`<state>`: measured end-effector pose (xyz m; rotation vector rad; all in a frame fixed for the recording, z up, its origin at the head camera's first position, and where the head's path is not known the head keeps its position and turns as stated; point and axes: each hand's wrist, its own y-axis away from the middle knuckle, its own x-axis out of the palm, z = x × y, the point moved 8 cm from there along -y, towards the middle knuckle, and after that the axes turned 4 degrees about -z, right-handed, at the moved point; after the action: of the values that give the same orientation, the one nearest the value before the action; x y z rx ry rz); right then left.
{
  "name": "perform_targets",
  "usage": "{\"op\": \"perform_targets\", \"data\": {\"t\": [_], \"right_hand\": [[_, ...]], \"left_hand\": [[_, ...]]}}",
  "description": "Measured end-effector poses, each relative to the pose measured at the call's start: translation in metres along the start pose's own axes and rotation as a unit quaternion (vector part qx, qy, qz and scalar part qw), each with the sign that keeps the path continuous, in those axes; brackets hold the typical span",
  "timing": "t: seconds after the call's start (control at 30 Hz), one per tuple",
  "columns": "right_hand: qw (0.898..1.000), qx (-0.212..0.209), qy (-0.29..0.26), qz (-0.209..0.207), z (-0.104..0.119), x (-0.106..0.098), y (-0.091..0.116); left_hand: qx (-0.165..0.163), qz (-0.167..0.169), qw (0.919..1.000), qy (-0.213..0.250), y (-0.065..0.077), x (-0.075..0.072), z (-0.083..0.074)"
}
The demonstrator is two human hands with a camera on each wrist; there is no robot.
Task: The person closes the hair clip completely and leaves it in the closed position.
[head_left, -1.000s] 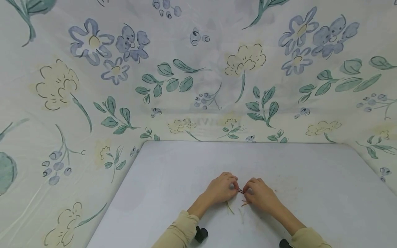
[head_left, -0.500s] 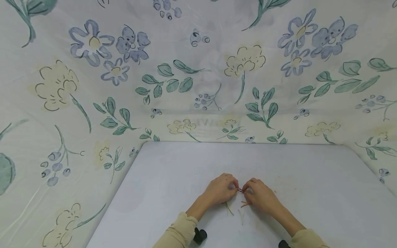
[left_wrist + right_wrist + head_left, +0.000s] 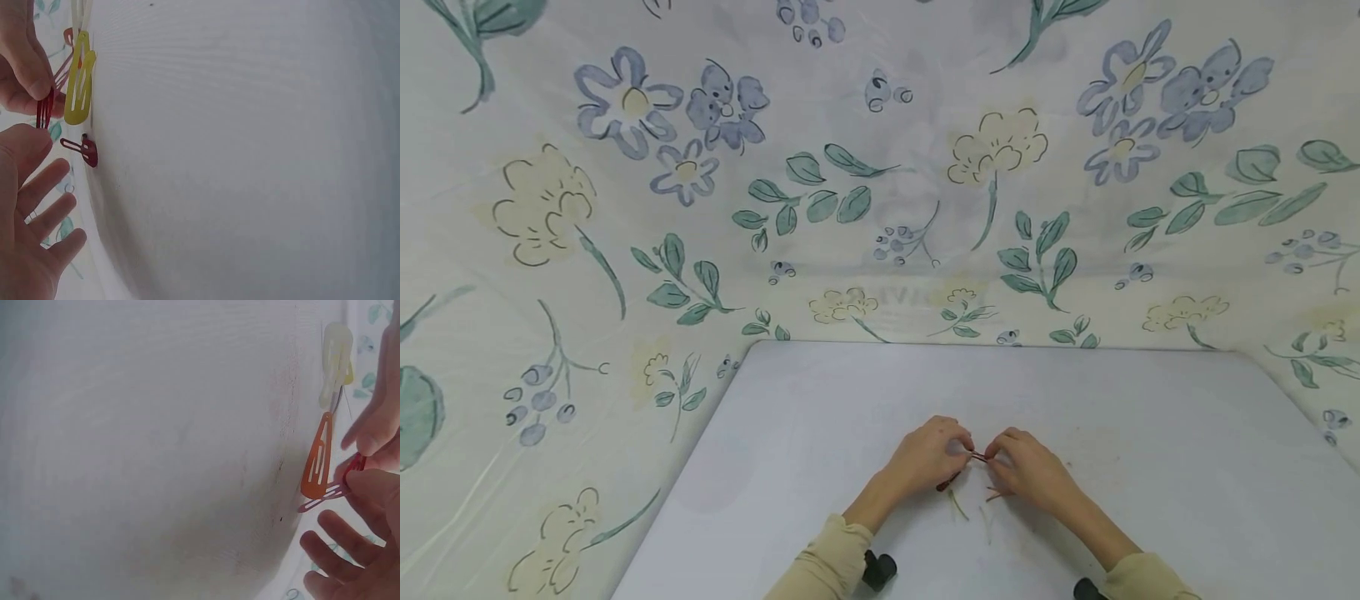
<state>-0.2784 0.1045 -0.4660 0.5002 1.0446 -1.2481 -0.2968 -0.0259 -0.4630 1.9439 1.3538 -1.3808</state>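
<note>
A red snap hair clip [image 3: 978, 456] spans the small gap between my two hands. My left hand [image 3: 927, 457] pinches one end between thumb and forefinger, its other fingers spread in the left wrist view. The right hand [image 3: 1028, 468] pinches the opposite end, remaining fingers loosely bent. Fingertips cover part of the red clip [image 3: 44, 111]. Just under the left hand lies a dark red hair clip [image 3: 89, 152], with a yellow hair clip [image 3: 77, 94] close by. An orange hair clip [image 3: 317, 459] and a pink hair clip [image 3: 325, 499] lie beside the right hand.
A pale, whitish hair clip [image 3: 337, 356] lies near the yellow one, on the person's side of the hands. All rest on a white tabletop [image 3: 820, 392]. Floral fabric [image 3: 880, 192] rises behind the table's far edge. Dark wrist devices [image 3: 880, 571] sit under the sleeves.
The left hand has shifted slightly left, and the dark red clip beneath it now shows. Both hands still hold the red clip; the other clips lie about where they were.
</note>
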Motion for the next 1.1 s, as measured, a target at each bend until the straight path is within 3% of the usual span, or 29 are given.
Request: {"op": "perform_targets", "data": {"t": [0.47, 0.93, 1.1], "right_hand": [[1.000, 0.010, -0.006, -0.006, 0.001, -0.001, -0.002], [0.997, -0.014, -0.049, -0.049, 0.011, -0.013, -0.007], [0.997, -0.003, -0.057, -0.049, 0.012, -0.013, -0.009]], "left_hand": [[-0.004, -0.022, 0.9994, 0.025, 0.005, -0.007, 0.002], [-0.017, -0.066, 0.9940, 0.085, 0.009, -0.021, 0.007], [-0.010, -0.088, 0.9912, 0.099, 0.012, -0.028, 0.004]]}}
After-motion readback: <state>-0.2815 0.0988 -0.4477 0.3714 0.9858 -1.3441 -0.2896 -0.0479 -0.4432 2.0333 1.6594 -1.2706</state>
